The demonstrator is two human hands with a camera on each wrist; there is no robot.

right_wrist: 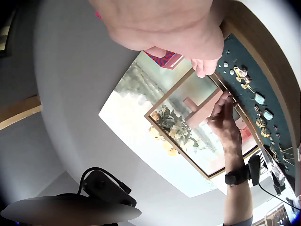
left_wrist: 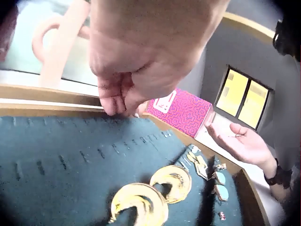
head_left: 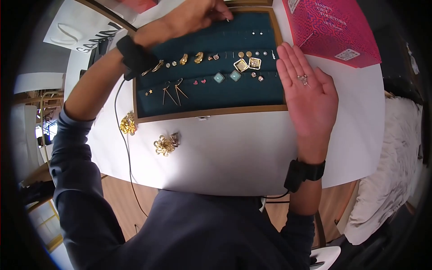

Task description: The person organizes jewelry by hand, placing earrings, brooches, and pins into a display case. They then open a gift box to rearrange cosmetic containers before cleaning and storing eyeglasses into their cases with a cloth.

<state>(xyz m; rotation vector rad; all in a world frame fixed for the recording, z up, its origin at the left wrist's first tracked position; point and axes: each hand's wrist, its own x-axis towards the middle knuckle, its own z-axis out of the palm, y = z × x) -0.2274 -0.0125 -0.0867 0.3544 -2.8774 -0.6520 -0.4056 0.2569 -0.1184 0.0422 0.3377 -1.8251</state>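
Observation:
My left hand [head_left: 191,20] reaches over the far edge of a jewellery box [head_left: 198,120] lined with dark green fabric. Its fingertips pinch a tiny shiny piece [head_left: 228,20], apparently an earring, close above the far row of slits. Beside the box's right edge, my right hand [head_left: 311,96] is held palm up with fingers straight. Small sparkling earrings [head_left: 303,80] lie loose on that palm. Rows of earrings fill the nearer part of the lining: gold hoops [left_wrist: 141,202], turquoise squares [head_left: 235,75], pink hearts [head_left: 203,81] and long gold bar earrings [head_left: 175,92].
Gold ribbon bows [head_left: 164,145] lie on the white table [head_left: 234,153] in front of the box. A pink patterned box [head_left: 333,27] stands at the back right, a white bag [head_left: 78,33] at the back left. The left wrist camera's cable [head_left: 128,157] runs down across the table.

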